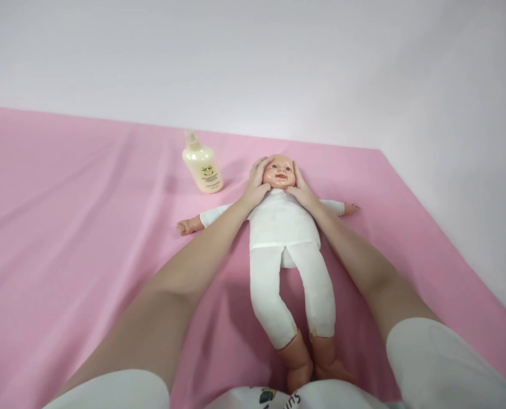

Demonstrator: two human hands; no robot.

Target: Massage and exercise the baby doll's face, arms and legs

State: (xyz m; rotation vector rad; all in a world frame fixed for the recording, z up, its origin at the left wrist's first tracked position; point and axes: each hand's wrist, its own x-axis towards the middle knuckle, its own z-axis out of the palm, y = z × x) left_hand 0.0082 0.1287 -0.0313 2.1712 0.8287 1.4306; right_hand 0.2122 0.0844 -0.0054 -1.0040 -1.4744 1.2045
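A baby doll [283, 227] in a white suit lies on its back on the pink sheet [86, 227], arms spread, feet toward me. My left hand [258, 180] cups the left side of the doll's head [279, 171], fingers along its cheek. My right hand [301, 188] rests against the other side of the head and the neck. Both hands touch the head at once.
A cream pump bottle [202, 165] with a printed label stands on the sheet just left of the doll's head, close to my left hand. The sheet's far edge meets a pale wall, and its right edge runs diagonally at the right.
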